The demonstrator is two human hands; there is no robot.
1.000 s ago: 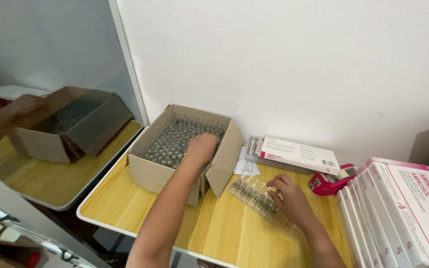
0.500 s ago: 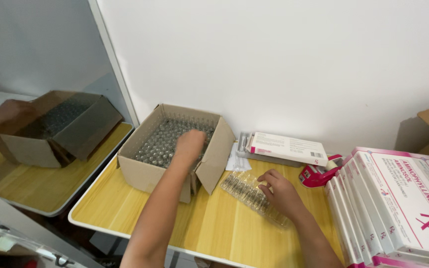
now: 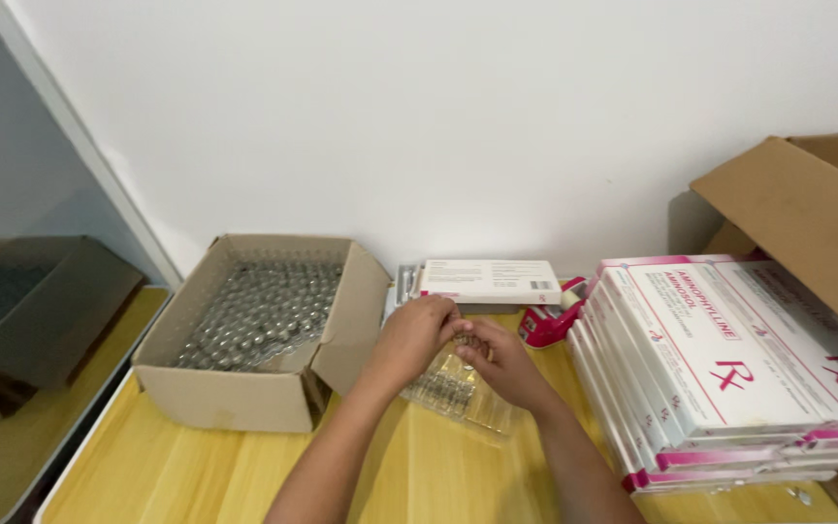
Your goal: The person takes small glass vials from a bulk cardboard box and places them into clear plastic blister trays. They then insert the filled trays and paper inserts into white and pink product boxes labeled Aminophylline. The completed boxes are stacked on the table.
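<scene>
My left hand (image 3: 411, 337) and my right hand (image 3: 501, 361) meet over a clear plastic tray (image 3: 458, 396) lying on the yellow wooden table (image 3: 196, 466). Both sets of fingers pinch something small, probably glass ampoules, at the tray's far end. The tray has several small glass ampoules in its slots. To the left stands an open cardboard box (image 3: 264, 330) packed with many small glass ampoules.
A flat white and pink carton (image 3: 490, 280) lies behind the hands by the wall. A pink tape dispenser (image 3: 550, 320) sits to its right. Stacked white and pink cartons (image 3: 720, 364) fill the right side, beside a large open cardboard box (image 3: 807, 213). A mirror panel (image 3: 21, 320) is at left.
My left hand has left the ampoule box and come over to the plastic tray, joining my right hand. The view has swung to the right.
</scene>
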